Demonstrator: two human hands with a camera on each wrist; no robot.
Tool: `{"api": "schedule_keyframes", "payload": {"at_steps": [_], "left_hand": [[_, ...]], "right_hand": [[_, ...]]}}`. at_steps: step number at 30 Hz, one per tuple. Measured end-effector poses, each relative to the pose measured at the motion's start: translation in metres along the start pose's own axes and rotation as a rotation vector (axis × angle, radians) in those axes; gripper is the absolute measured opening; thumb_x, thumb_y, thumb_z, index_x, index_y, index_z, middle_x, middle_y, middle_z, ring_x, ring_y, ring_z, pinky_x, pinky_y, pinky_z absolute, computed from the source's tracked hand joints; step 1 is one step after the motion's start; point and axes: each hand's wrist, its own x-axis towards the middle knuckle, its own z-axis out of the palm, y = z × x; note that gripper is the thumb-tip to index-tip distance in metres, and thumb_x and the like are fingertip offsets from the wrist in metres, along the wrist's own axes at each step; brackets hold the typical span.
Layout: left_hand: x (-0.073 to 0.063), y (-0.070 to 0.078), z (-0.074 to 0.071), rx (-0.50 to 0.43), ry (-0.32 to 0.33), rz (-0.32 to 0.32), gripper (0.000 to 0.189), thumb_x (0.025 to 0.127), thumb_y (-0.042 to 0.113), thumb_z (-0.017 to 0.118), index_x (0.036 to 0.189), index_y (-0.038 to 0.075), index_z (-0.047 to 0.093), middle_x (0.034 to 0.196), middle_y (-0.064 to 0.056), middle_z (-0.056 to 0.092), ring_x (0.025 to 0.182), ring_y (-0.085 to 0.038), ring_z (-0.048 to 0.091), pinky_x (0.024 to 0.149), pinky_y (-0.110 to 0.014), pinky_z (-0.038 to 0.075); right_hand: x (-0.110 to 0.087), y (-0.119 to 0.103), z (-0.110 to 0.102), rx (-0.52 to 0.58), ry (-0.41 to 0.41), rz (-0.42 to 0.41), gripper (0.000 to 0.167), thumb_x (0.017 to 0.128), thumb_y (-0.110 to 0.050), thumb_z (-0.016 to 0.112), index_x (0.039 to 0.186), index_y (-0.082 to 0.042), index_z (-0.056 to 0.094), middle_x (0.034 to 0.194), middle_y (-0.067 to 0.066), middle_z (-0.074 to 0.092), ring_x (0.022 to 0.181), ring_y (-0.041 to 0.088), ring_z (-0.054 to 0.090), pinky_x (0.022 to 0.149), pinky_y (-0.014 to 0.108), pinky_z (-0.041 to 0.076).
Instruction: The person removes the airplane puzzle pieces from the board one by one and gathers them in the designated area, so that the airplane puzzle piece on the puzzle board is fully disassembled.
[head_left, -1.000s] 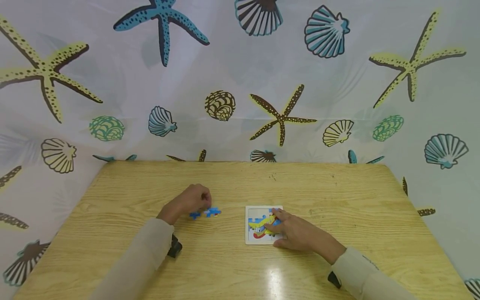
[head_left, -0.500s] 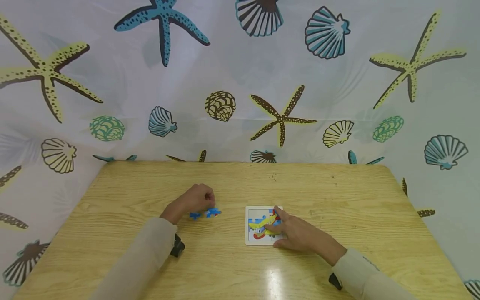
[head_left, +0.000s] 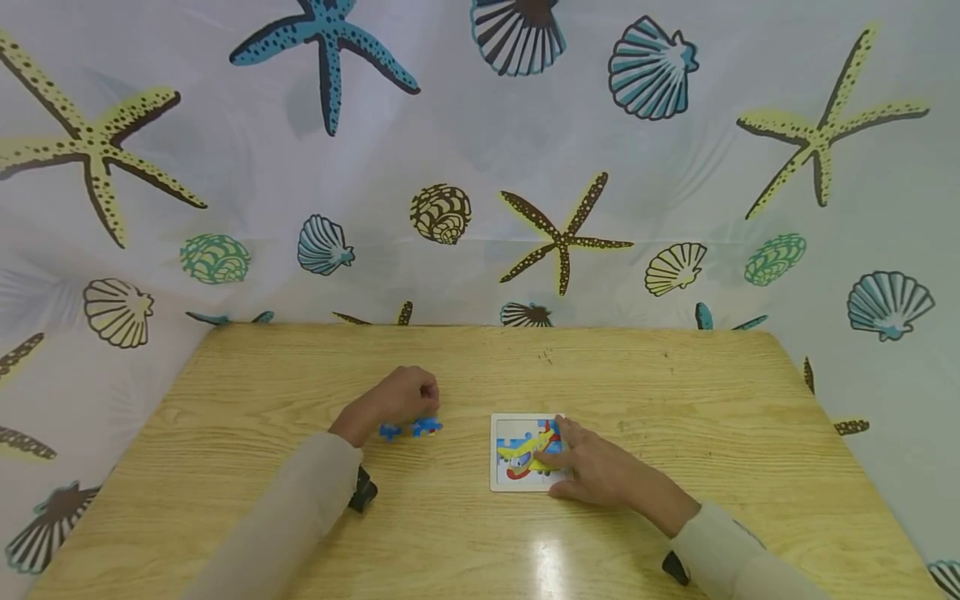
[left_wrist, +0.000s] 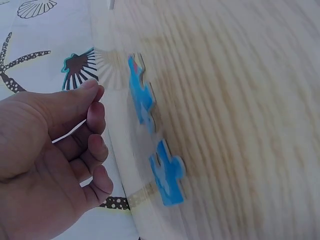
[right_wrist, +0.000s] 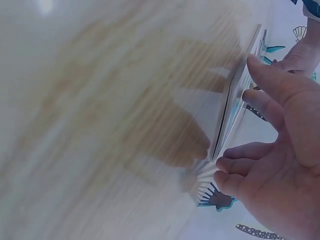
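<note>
Blue jigsaw pieces lie on the table left of a white-framed jigsaw puzzle, partly filled with a yellow-and-red airplane picture. My left hand hovers just beyond the pieces, fingers curled and thumb tip against the index finger, with nothing visible between them. In the left wrist view, one blue piece is near the wrist side and more blue lies near the fingertips. My right hand rests spread on the puzzle's right side, thumb at the near edge, fingers toward the far edge, covering that part.
Everything sits on a wood-grain table. Behind and beside it hangs a white cloth printed with starfish and shells. Dark wrist devices show at both cuffs.
My left hand has drifted right past the loose blue pieces, uncovering them more. The right hand has shifted slightly right on the puzzle, which stays in place.
</note>
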Motion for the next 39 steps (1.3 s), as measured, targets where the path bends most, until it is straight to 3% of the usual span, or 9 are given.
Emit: {"api": "schedule_keyframes", "payload": {"at_steps": [6,16,20,24,31,39], "left_hand": [[0.006,0.011,0.005,-0.02,0.002,0.065,0.013,0.093,0.009,0.056,0.082,0.006,0.064,0.082,-0.002,0.061,0.064,-0.013,0.046,0.064,-0.027,0.042],[0.022,0.036,0.016,0.032,0.023,0.042,0.01,0.091,0.013,0.062,0.083,0.01,0.066,0.083,0.001,0.063,0.069,-0.012,0.05,0.065,-0.027,0.044],[0.027,0.046,0.018,0.052,0.031,0.07,0.007,0.089,0.012,0.065,0.082,0.012,0.066,0.083,0.001,0.063,0.075,-0.012,0.053,0.07,-0.028,0.046],[0.032,0.059,0.025,0.046,0.009,0.112,0.004,0.087,0.012,0.068,0.083,0.01,0.067,0.084,0.0,0.064,0.076,-0.012,0.053,0.072,-0.028,0.047],[0.039,0.083,0.044,0.0,-0.044,0.07,0.009,0.085,0.012,0.07,0.092,0.007,0.067,0.084,0.0,0.061,0.078,-0.014,0.051,0.074,-0.029,0.046],[0.046,0.094,0.061,0.033,-0.056,0.099,0.018,0.084,0.016,0.072,0.099,0.007,0.068,0.091,-0.001,0.063,0.081,-0.013,0.054,0.079,-0.03,0.048]], "right_hand": [[-0.005,0.004,0.001,-0.002,0.007,0.018,0.051,0.092,-0.039,0.06,0.136,-0.015,0.052,0.148,0.033,0.026,0.14,0.044,0.027,0.11,0.054,0.03],[-0.007,0.011,-0.003,-0.008,-0.002,0.027,0.05,0.092,-0.036,0.06,0.136,-0.013,0.052,0.148,0.028,0.033,0.138,0.041,0.033,0.108,0.052,0.034],[-0.006,0.014,-0.004,-0.016,-0.007,0.001,0.053,0.09,-0.036,0.063,0.136,-0.011,0.052,0.147,0.029,0.033,0.136,0.042,0.035,0.106,0.052,0.035],[-0.005,0.015,-0.004,-0.017,-0.004,-0.008,0.056,0.087,-0.037,0.066,0.134,-0.011,0.054,0.146,0.03,0.035,0.134,0.043,0.037,0.105,0.051,0.037],[-0.005,0.015,-0.004,-0.027,-0.005,-0.007,0.055,0.087,-0.037,0.066,0.134,-0.012,0.054,0.146,0.028,0.036,0.135,0.041,0.038,0.106,0.05,0.037],[-0.005,0.015,-0.004,-0.043,-0.007,0.0,0.055,0.087,-0.041,0.065,0.134,-0.015,0.054,0.146,0.028,0.036,0.134,0.041,0.039,0.105,0.049,0.038]]}}
